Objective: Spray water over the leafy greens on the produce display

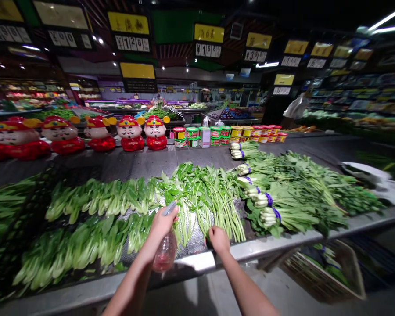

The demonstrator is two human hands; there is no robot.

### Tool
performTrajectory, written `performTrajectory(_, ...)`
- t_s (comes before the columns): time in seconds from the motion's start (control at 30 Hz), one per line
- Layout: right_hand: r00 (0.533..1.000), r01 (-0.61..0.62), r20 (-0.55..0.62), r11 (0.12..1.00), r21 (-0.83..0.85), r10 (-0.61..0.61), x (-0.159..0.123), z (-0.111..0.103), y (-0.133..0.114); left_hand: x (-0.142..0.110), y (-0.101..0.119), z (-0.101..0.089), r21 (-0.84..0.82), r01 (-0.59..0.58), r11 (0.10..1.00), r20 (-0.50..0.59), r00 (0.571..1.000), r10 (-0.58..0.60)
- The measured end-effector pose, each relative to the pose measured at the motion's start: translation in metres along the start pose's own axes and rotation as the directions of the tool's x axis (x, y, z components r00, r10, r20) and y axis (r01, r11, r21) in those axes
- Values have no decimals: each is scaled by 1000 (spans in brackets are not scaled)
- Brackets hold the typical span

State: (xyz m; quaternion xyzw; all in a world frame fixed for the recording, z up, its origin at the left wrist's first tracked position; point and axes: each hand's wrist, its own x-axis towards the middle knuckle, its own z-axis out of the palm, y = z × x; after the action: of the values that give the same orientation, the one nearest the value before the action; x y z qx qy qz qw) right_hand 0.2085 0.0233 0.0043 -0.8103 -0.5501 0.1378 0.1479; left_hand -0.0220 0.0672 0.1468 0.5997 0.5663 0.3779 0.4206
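Note:
My left hand (162,224) is wrapped round the neck of a spray bottle (165,253) with a grey head and a clear, reddish body. The bottle hangs upright over the front edge of the display, before the leafy greens. My right hand (219,239) is closed in a fist at the stem ends of long-stemmed leafy greens (222,197). Its fingers curl away from view, so what they hold, if anything, is hidden. Left of the spray bottle lie two rows of bok choy (95,241), their leaves wet and shiny.
Bundled greens with purple bands (269,199) lie to the right. A metal rail (250,249) edges the display. Behind stand red figurine jars (155,134) and stacked tubs (192,137). A plastic crate (329,281) is below right; a black mesh divider (23,224) stands left.

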Motion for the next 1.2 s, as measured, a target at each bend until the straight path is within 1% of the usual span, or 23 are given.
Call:
performTrajectory(0.1, 1000, -4, 21, 1000, -9, 4, 1, 0, 0, -5, 1, -5, -20, -4, 1000, -28, 1000, 3)
performTrajectory(0.23, 999, -12, 33, 999, -37, 13, 1, -1, 1, -14, 4, -15, 53, -49, 997, -55, 997, 52)
performTrajectory(0.43, 999, -5, 35, 998, -56, 7, 1, -1, 2, -24, 9, -26, 90, -6, 996, -121, 993, 17)
performTrajectory(0.53, 999, -15, 51, 998, -60, 18, 1, -1, 2, -21, 5, -29, 112, 10, 994, -133, 991, 5)
performTrajectory(0.7, 998, -21, 61, 997, -74, 25, 0, -2, 1, -19, -9, -32, 30, 20, 999, -169, 985, -14)
performTrajectory(0.77, 998, -20, 58, 997, -81, 24, 0, -3, 1, -21, -14, -34, 15, 24, 1000, -163, 986, -21)
performTrajectory(0.87, 998, -19, 60, 997, -80, 24, 1, -3, 1, -25, -20, -38, 18, 36, 999, -119, 992, -34)
performTrajectory(1.03, 998, -18, 63, 997, -71, 23, 3, -1, 3, -34, -29, -44, 40, 31, 999, -101, 995, -27)
performTrajectory(1.2, 997, -23, 69, 997, -71, 28, 3, -1, 2, -41, -44, -47, 93, 63, 994, -27, 998, -61)
